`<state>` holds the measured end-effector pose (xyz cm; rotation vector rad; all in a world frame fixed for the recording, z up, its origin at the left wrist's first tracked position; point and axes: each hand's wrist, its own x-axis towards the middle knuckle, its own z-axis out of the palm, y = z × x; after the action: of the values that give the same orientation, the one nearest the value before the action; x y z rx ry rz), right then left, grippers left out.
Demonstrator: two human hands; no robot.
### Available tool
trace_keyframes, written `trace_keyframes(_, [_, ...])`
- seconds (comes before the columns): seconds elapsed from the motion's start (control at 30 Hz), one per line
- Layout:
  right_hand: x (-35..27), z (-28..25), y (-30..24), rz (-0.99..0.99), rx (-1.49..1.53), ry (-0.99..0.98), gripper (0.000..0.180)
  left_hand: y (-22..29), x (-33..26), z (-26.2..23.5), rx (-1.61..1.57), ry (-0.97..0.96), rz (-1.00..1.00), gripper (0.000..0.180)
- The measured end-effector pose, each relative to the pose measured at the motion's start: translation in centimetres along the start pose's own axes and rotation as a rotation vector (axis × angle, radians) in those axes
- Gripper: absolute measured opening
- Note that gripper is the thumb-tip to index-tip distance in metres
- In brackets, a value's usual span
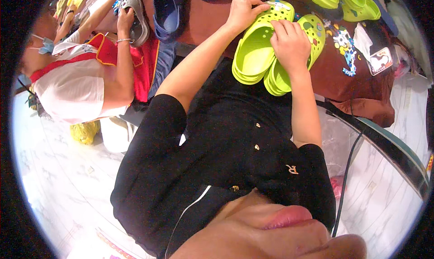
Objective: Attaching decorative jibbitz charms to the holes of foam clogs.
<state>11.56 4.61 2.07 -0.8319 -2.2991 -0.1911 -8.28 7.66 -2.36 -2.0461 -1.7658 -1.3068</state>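
Note:
A pair of lime-green clogs lies at the table edge in front of me, the left clog [255,53] and the right clog [315,30] side by side with their heels toward me. Small decorative charms [278,5] sit on the left clog's perforated toe; more dot the right one. My left hand [245,10] is closed at the left clog's toe, thumb resting on its upper. My right hand [290,44] has its fingers bent over the left clog's inner rim, its palm covering part of the right clog. What lies beneath my fingers is hidden.
Loose colourful charms [346,48], white tissue [362,41] and a picture card [380,61] lie on the brown table cover [332,85]. More green clogs [359,5] and a navy clog [167,14] stand farther back. At left, another person holds a grey clog [138,21].

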Motion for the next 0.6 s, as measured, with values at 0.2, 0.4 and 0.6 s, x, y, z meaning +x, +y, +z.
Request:
trace_keyframes(0.2, [0.1, 0.0, 0.1, 0.002, 0.010, -0.015, 0.025, -0.4, -0.8, -0.4, 0.012, -0.140, 0.003, 0.022])
trace_keyframes(0.4, [0.2, -0.1, 0.1, 0.011, 0.006, -0.020, 0.027, 0.3, -0.8, -1.1, 0.045, -0.186, 0.048, 0.022])
trace_keyframes(0.6, [0.2, 0.4, 0.1, -0.004, 0.018, 0.007, 0.028, 0.0, -0.3, -1.4, 0.048, -0.202, 0.080, 0.022])
